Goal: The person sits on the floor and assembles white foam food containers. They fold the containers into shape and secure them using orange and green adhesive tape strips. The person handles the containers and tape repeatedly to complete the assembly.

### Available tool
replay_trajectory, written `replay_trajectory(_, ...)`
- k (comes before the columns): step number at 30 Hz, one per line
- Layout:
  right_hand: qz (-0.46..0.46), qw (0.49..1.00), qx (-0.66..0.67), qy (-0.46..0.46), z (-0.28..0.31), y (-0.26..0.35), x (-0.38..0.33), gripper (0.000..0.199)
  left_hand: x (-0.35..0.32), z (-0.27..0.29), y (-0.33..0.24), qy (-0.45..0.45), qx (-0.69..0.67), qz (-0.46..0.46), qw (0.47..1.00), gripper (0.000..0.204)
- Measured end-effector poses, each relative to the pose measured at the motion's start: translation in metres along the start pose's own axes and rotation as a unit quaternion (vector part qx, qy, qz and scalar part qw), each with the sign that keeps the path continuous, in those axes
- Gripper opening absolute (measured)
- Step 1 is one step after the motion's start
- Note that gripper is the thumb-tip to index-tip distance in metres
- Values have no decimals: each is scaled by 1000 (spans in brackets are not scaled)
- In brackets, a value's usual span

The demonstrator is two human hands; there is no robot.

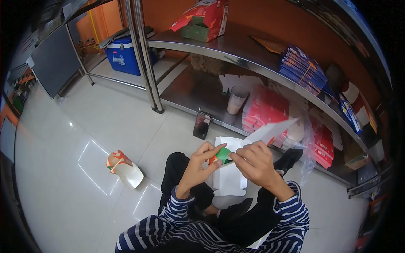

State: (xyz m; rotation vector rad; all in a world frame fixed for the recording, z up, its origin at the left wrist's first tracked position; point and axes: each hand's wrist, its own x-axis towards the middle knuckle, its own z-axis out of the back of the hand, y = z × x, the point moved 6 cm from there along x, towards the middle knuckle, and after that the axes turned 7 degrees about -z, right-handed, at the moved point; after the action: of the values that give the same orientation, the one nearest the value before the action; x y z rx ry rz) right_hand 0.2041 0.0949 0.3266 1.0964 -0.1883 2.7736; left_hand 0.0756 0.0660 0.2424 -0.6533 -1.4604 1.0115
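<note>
Between my two hands is a small green and orange folded card piece [220, 156]; its exact kind I cannot make out. The thumb and fingers of my left hand [200, 163] close on its left side. My right hand [254, 163] pinches at its right edge with bent fingers, which partly cover it. Below, an unfolded white cardboard sheet [230, 180] with notched edges lies over my crossed legs. A white card flap [272, 130] sticks up behind my right hand, slightly blurred; whether it belongs to that sheet I cannot tell.
On the floor to the left lie two nested orange and white card containers [126, 169]. A phone [202, 125] leans by the metal shelf [202, 105], which bears a paper cup [237, 100], stacked red cartons [266, 109] and banded blue cartons [303, 69]. A blue cooler box [123, 58] stands farther back.
</note>
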Motion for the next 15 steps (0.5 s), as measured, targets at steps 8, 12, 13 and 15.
replay_trajectory(8,-5,993,113,42,0,-9,0,27,-6,-5,-6,136,-40,-3,990,41)
replay_trajectory(12,12,991,121,59,-4,-10,-6,27,-8,-6,-5,172,-34,18,984,40)
replay_trajectory(13,13,990,124,61,-5,-10,-8,27,-8,-7,-5,180,-29,25,983,40)
replay_trajectory(15,15,990,128,62,-6,-10,-9,27,-9,-8,-3,192,-26,30,981,40)
